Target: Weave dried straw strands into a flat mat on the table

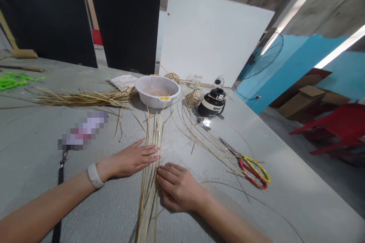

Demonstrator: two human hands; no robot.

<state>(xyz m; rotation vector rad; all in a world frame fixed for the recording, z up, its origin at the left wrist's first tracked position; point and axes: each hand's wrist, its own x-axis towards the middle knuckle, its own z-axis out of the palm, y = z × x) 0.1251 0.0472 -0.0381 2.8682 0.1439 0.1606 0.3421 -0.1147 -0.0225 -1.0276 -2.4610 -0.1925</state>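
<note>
A loose row of long, thin straw-coloured cane strips [152,193] runs lengthwise over the grey table in front of me. My left hand [137,158] lies flat across them with its fingers stretched out, pressing on the strips. Just to its right, my right hand [178,186] is curled, its fingertips closed at the right edge of the row around a strip; the thumb is partly hidden. The far ends of the strips fan out short of a white basin [145,98] holding cloudy water.
Left of the basin lies a thick bundle of cane [82,98]. Scissors [251,169] with red and yellow handles rest among loose strips on the right. A black-and-white jug [211,105] stands beside a woven ball [194,97]. A blurred-out item [85,131] with a black strap lies left.
</note>
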